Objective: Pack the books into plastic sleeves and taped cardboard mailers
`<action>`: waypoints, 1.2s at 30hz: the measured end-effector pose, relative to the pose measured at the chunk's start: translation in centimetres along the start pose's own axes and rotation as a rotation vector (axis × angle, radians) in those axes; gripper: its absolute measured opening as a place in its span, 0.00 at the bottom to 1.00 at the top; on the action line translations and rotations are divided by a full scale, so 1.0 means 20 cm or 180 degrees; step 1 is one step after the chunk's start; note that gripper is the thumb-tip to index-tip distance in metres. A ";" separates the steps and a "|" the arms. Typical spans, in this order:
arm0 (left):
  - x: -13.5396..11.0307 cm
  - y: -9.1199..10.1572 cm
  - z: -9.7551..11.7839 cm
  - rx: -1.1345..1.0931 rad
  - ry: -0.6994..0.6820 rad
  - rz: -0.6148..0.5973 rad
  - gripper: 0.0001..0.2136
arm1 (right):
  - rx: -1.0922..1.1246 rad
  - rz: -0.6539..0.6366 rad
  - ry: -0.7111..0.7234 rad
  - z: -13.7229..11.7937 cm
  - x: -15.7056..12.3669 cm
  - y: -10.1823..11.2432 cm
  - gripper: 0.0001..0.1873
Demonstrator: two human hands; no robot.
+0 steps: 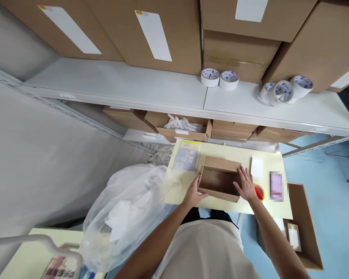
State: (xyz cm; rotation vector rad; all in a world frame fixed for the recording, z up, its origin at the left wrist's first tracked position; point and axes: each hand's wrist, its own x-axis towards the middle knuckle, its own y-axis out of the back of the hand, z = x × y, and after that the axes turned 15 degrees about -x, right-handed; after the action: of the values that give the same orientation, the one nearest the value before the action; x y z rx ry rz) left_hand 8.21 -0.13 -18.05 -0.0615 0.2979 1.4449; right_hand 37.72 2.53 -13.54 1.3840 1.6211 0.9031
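A small open brown cardboard box [218,180] sits on a pale yellow table [267,207] in front of me. My left hand [194,193] presses against the box's left wall, thumb at the front corner. My right hand [246,185] lies on the box's right wall with the fingers stretched out and spread. The inside of the box looks empty.
On the table: a clear sleeve of printed sheets [186,155], a white card [256,167], a red tape dispenser [259,192]. A big clear plastic bag [125,215] stands at my left. An open carton [304,228] is at right. Tape rolls [219,77] rest on the shelf [119,83].
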 end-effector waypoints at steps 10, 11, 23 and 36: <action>-0.07 0.09 -0.15 -0.0039 -0.0707 -0.0653 0.49 | -0.1083 -0.0714 0.0802 -0.82 -0.13 -0.20 0.35; -0.07 0.12 -0.16 0.0045 -0.0814 -0.0740 0.48 | -0.1190 -0.0818 0.0848 -0.87 -0.12 -0.22 0.33; 0.44 0.58 -0.07 0.1420 0.0784 0.0780 0.26 | -0.1646 -0.0585 0.0901 -0.90 -0.11 -0.26 0.23; 0.69 0.59 -0.14 0.0928 0.1640 0.0732 0.28 | -0.1567 -0.0676 0.0847 -0.89 -0.11 -0.28 0.23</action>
State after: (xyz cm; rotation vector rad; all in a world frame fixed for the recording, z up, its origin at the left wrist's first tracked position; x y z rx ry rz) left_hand -2.46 14.14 -22.37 -0.1673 0.9604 1.5840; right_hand 19.42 -0.82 -10.76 0.7643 1.5587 1.2905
